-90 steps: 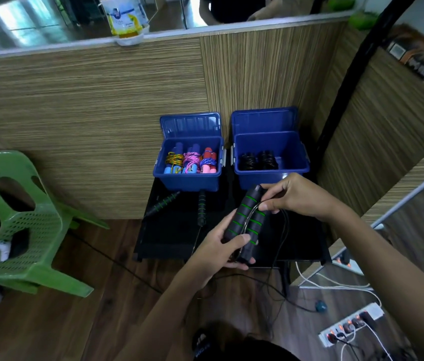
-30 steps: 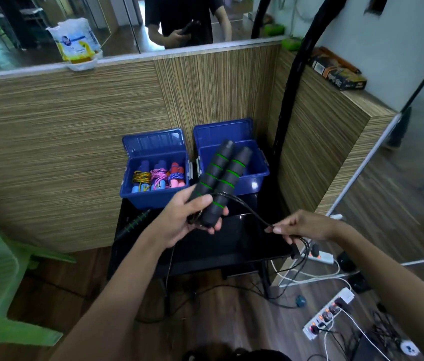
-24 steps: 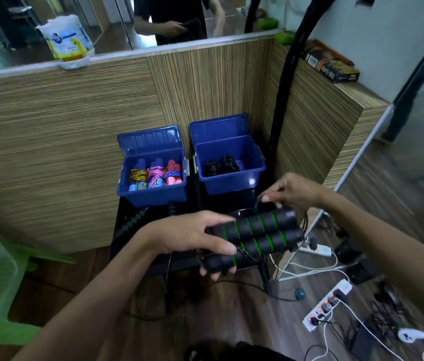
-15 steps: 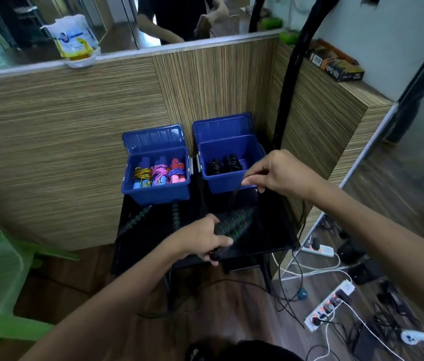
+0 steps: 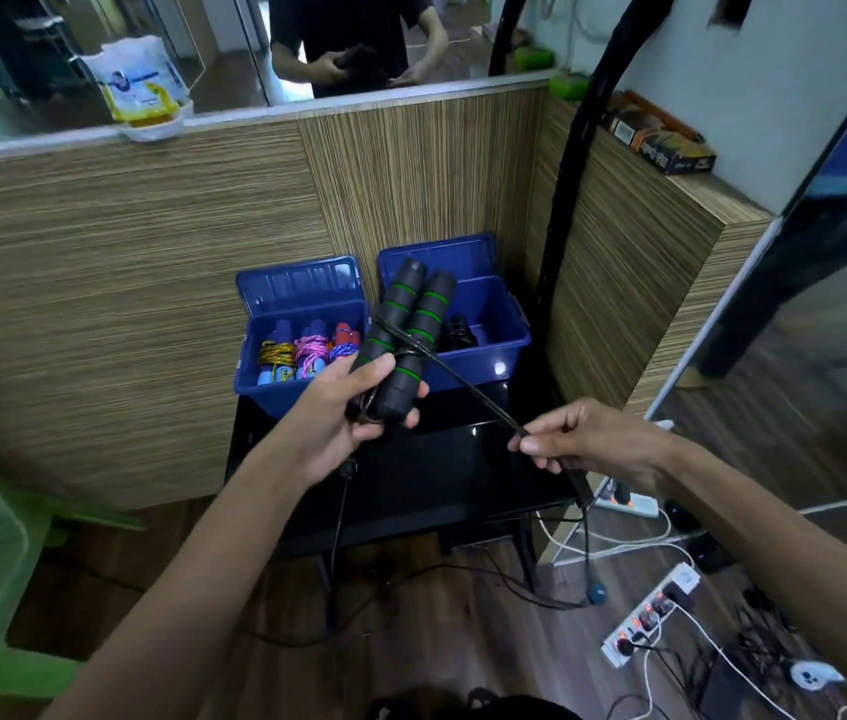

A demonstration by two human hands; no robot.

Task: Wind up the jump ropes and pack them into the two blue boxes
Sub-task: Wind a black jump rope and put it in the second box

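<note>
Ropes mostly packed, judging by the boxes; one in hand, only partly wound. Table (image 5: 411,491), black and glossy, near the wooden partition, bearing both boxes at its far edge. Left box (image 5: 301,379), lid up, holding three small bundles side by side: yellow (image 5: 275,356), pink (image 5: 311,351), and red-and-blue (image 5: 344,345), each looking fully wound. Right box (image 5: 494,350), lid up as well, with dark wound rope (image 5: 457,332) visible low inside, partly hidden behind the raised handles; count not readable. Room left in the right box, so probably the place for the black rope once wound. Handles (image 5: 403,345), two black foam grips with green rings, held together upright in front of the boxes, above the table's far half. Left hand (image 5: 353,413) curled round the lower ends of both grips, thumb over the front. Cord (image 5: 457,379), thin and black, crossing the grips in what look like only a few turns, then running taut, right and nearer. Right hand (image 5: 582,441) pinching that cord between thumb and fingertips, other fingers loosely bent. Below the right hand, slack dropping off the table's near right corner to the floor, with long loops lying there. Likely left: many more turns round the grips, securing the end, placing the bundle in a box. Whether other unwound ropes remain cannot be told for sure.
</note>
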